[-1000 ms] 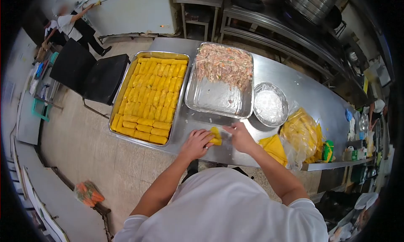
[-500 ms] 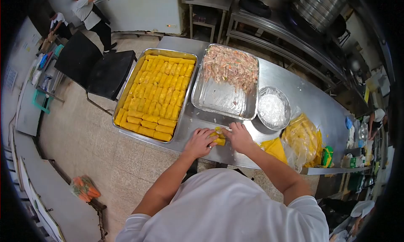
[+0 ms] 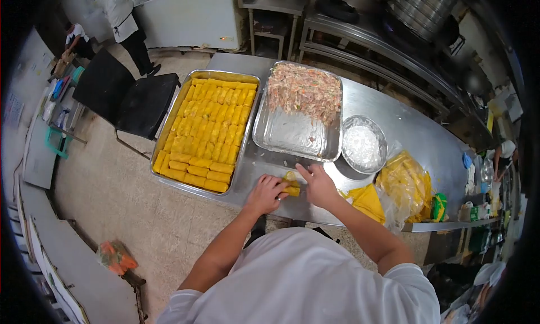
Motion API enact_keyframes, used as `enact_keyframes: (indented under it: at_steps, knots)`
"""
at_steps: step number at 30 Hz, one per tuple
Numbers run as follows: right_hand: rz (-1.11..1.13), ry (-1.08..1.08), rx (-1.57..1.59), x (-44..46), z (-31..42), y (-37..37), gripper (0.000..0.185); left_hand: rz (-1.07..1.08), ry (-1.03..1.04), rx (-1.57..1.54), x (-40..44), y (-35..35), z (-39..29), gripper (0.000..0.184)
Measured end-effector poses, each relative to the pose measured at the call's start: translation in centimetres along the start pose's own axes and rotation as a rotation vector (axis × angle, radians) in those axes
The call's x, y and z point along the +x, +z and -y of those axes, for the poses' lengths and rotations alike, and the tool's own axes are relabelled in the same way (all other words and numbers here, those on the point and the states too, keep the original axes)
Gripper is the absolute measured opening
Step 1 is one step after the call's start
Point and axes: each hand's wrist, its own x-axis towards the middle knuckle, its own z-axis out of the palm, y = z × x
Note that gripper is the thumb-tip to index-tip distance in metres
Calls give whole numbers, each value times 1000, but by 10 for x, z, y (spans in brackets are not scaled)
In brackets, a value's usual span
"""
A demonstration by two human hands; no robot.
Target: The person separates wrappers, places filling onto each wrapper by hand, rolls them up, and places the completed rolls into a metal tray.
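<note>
My left hand (image 3: pixel 266 194) holds the near side of a yellow spring roll (image 3: pixel 291 191) on the metal table, fingers closed over its left end. At the roll's far edge a loose flap of yellow wrapper (image 3: pixel 291 176) shows. My right hand (image 3: pixel 319 188) is just right of the roll, index finger stretched toward the flap and the other fingers partly curled; nothing shows in its grasp. A large tray (image 3: pixel 155 162) to the left bears rows of yellow rolls. Ahead, another tray (image 3: pixel 281 137) contains shredded filling (image 3: pixel 304 90).
Right of the filling tray stands a round metal bowl (image 3: pixel 364 144) with white paste. Yellow wrappers (image 3: pixel 365 203) and a plastic bag of more wrappers (image 3: pixel 404 183) lie near the table's right front edge. A black chair (image 3: pixel 149 101) stands left. Other people (image 3: pixel 125 23) are in the background.
My right index finger has lifted from the roll's right end and now stretches out past it. The left hand keeps its place on the roll. The view has shifted slightly.
</note>
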Motion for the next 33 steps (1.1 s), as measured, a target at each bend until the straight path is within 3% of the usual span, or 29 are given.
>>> enact_keyframes:
  at_steps: [4, 6, 9, 12, 19, 23, 33]
  knots:
    - [-250, 269, -67, -25, -21, -29, 76, -35, 12, -42, 0, 6, 1, 30]
    - [-193, 579, -143, -39, -50, -38, 74, -21, 23, -40, -1, 4, 2, 30]
    - [-119, 659, -345, -70, -80, -26, 74, -41, 41, -30, -1, 5, 2, 29]
    - [125, 703, -333, -92, -68, -13, 75, -76, 49, -44, 1, 4, 1, 28]
    - [-144, 331, 214, -65, 15, 7, 46, -38, 12, -53, 0, 1, 1, 28]
    - [-144, 7, 131, -33, 32, 38, 41, -26, -18, -58, 5, 0, 0, 28]
    - [-80, -47, -58, -14, 16, 52, 29, 38, -60, -114, 20, -8, 5, 30]
